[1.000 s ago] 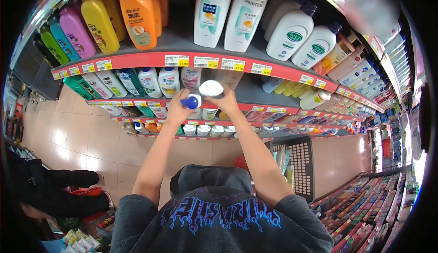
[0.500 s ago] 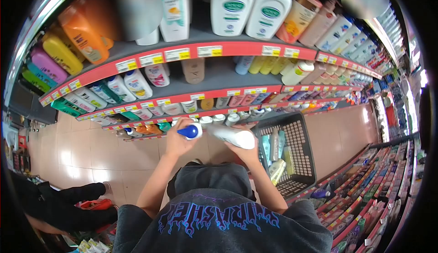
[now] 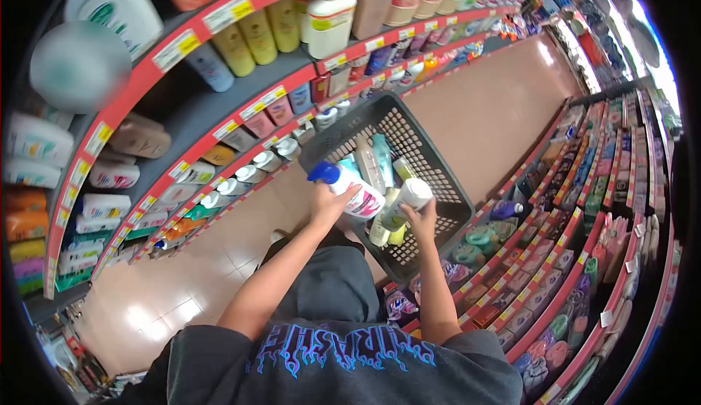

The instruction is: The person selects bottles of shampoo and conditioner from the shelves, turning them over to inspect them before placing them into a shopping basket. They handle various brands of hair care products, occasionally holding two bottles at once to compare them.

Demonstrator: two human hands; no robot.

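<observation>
- Our left hand (image 3: 330, 202) has its fingers wrapped around a white bottle with a blue cap (image 3: 349, 187). Its long axis runs from the cap at the upper left down to the base at the right, and the base hangs over the near left rim of the dark shopping basket (image 3: 438, 168).
- Our right hand (image 3: 423, 222) has its fingers closed on a pale cylindrical bottle (image 3: 401, 204). It is tilted, with the white top toward the far side and the lower end pointing near and left, and it sits just inside the basket's near edge.
- The two bottles are just beside each other, ours on the left slightly higher.
- The basket already holds several bottles (image 3: 380, 158) lying lengthwise on its far side.
- Red-edged shelves (image 3: 241, 113) of toiletries curve along the left.
</observation>
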